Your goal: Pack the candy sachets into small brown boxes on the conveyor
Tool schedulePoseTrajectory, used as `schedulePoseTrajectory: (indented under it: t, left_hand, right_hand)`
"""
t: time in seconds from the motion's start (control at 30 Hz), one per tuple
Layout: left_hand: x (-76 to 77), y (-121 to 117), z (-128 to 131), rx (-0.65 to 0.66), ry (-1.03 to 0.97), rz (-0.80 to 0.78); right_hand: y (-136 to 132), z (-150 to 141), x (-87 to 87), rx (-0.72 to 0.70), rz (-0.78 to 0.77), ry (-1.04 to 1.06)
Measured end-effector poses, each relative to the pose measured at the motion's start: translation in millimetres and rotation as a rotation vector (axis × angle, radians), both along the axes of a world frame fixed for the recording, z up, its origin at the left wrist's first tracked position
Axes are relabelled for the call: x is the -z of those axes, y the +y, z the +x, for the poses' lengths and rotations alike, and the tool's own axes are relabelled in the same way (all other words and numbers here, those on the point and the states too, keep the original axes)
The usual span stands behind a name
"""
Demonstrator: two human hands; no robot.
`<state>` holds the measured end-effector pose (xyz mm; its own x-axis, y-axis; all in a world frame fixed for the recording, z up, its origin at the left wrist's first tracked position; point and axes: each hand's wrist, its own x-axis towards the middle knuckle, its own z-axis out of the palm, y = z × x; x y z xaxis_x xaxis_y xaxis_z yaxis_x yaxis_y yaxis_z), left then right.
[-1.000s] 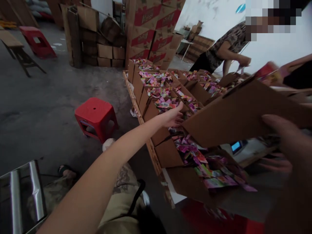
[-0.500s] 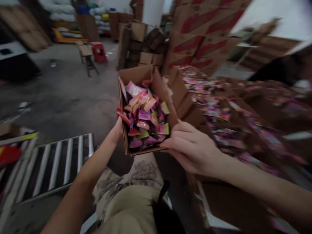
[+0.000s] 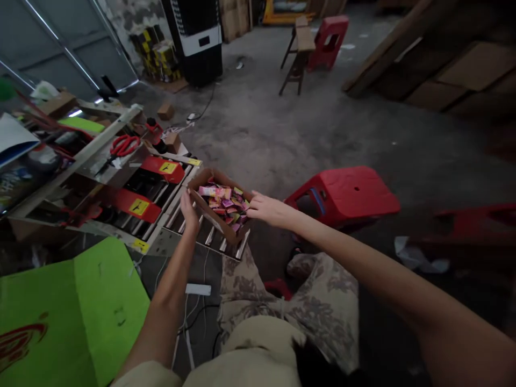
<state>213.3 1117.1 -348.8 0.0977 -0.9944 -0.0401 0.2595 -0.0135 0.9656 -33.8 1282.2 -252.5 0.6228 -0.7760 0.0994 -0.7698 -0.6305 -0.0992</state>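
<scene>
In the head view, an open carton above the last rollers at the free end of the roller conveyor, its lower corner close to the conveyor's end corner; no way to tell whether fully resting there or partly borne by hand. Inside, a jumbled load of small wrapped packets, pink, purple, red and yellow-green, below the rim. Left hand flat along the carton's left wall, near its upper left corner, fingers partly hidden; right hand at the opposite wall, fingers over the rim, narrow in grip; carton held between both. Farther along the conveyor, toward its other end, red plates with yellow labels, and beyond them red-handled scissors. Beside the conveyor's near edge, a bright green board with red print. To the right, well apart from the conveyor's end edge, a red stool upright on the floor.
</scene>
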Motion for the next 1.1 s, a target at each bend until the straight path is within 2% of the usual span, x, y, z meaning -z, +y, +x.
schedulePoseTrajectory:
  t: [0.1, 0.17, 0.23, 0.33, 0.43, 0.5, 0.57, 0.63, 0.73, 0.83, 0.93, 1.0, 1.1]
  left_hand:
    - [-18.8, -27, 16, 0.178, -0.074, -0.248]
    - [-28.7, -33, 22, 0.321, -0.179, -0.321]
    - [-35.7, -31, 27, 0.387, -0.262, -0.337]
    - [-46.2, -23, 37, 0.497, -0.356, -0.400]
    - [-59.7, -21, 39, 0.689, -0.518, -0.475]
    - [-66.3, -24, 32, 0.731, -0.652, -0.473]
    - [-68.3, -28, 19, 0.681, -0.806, -0.451]
    - [-66.0, -29, 3, 0.577, -0.977, -0.451]
    - [-59.2, -22, -18, 0.347, -1.190, -0.480]
    - [-52.2, -16, -29, 0.233, -1.272, -0.444]
    - [-46.0, -21, -31, 0.226, -1.279, -0.393]
    - [-44.6, -29, -29, 0.213, -1.252, -0.347]
    - [-49.5, -24, -26, 0.107, -1.116, -0.277]
  right_hand:
    - [6, 22, -7.9, 0.162, -0.120, -0.090]
    - [6, 44, -6.3, 0.262, -0.162, -0.186]
    - [-6, 68, 4.5, 0.300, -0.109, -0.219]
    - [-37, 98, 31.5, 0.333, 0.063, -0.173]
    - [-58, 111, 55.4, 0.397, 0.141, -0.159]
    - [-61, 112, 64.0, 0.419, 0.165, -0.171]
    - [-62, 106, 67.0, 0.402, 0.230, -0.213]
    - [-60, 94, 64.5, 0.348, 0.333, -0.333]
    - [-55, 68, 46.8, 0.259, 0.431, -0.641]
    - [-48, 44, 13.1, 0.228, 0.355, -0.863]
    - [-37, 42, -11.1, 0.437, 0.159, -0.852]
    - [-24, 59, -7.6, 0.567, 0.102, -0.718]
    - [-1, 96, 22.9, 0.601, 0.103, -0.479]
